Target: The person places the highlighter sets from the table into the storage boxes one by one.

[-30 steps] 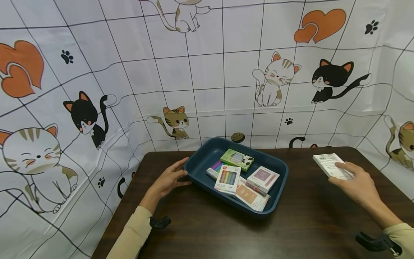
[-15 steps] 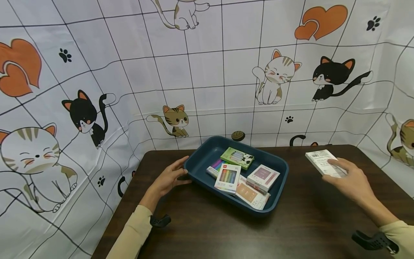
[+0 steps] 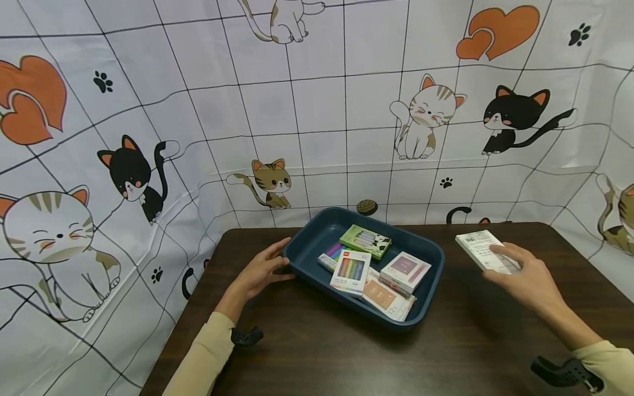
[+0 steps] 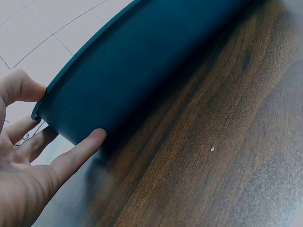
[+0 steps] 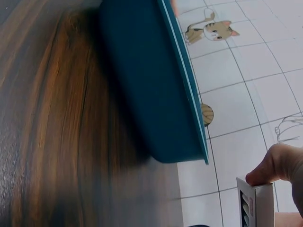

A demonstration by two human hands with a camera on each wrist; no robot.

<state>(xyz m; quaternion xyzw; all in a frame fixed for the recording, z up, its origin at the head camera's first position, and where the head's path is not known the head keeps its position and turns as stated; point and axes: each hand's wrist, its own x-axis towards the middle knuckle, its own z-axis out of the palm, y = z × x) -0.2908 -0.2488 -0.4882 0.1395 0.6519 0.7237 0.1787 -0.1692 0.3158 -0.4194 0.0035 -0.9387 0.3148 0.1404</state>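
My right hand (image 3: pixel 527 280) grips a flat white box (image 3: pixel 485 250) with printed text and a barcode, held above the table right of the blue bin (image 3: pixel 431 275). In the right wrist view, the thumb presses on the edge of the white box (image 5: pixel 260 203), whose side has a dark cut-out with pale pieces inside. My left hand (image 3: pixel 260 269) touches the bin's left corner. Spread fingers (image 4: pixel 78 153) rest against its rim and outer wall in the left wrist view. Inside the bin lie a green box (image 3: pixel 365 241), a box of coloured sticks (image 3: pixel 350 272) and several other small packs.
The bin stands at an angle on a dark wooden table (image 3: pixel 317 357), close to its back edge. Behind and beside the table hangs a white cloth (image 3: pixel 317 110) with a grid and cartoon cats.
My right hand has moved left with the white box, nearer the bin. The left hand stays at the bin's corner, and the bin keeps its place.
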